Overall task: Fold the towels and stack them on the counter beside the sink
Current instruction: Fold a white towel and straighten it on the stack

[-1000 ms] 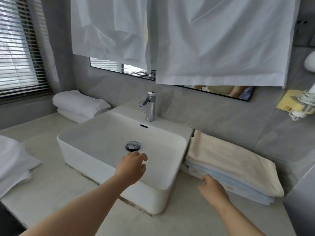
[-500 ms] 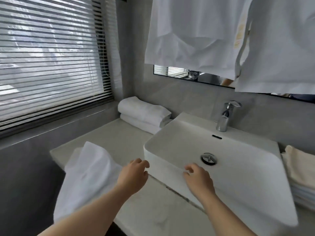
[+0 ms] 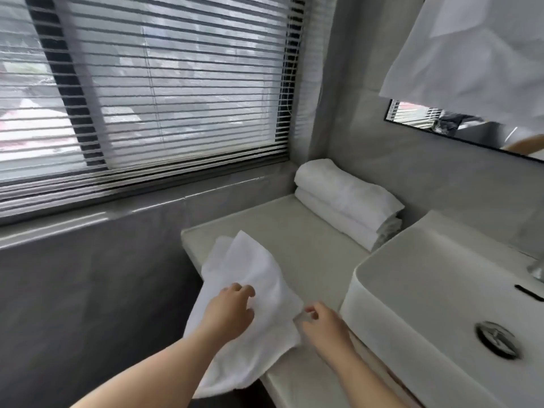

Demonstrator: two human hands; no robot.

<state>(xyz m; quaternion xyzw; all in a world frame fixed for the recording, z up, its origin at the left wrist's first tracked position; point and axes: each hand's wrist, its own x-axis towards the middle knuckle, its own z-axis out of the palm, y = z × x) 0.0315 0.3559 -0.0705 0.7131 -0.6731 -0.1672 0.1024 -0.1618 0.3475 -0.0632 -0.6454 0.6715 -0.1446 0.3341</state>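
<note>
A loose white towel (image 3: 259,290) lies crumpled on the counter (image 3: 294,231) left of the sink (image 3: 426,275), with its lower part hanging over the counter's front edge. My left hand (image 3: 228,312) is on the towel's middle, fingers and thumb curled into the cloth. At the towel's right edge, my right hand (image 3: 323,322) pinches the cloth with curled fingers. Two folded white towels (image 3: 347,201) are stacked at the back of the counter against the wall.
A window with closed blinds (image 3: 147,98) fills the left wall above a grey ledge. White cloths (image 3: 471,54) hang over the mirror (image 3: 459,128) at top right. The faucet (image 3: 537,269) shows at the right edge.
My view has swung left from the sink to the counter's left end. Both hands moved left from the sink's front and came down onto the loose white towel.
</note>
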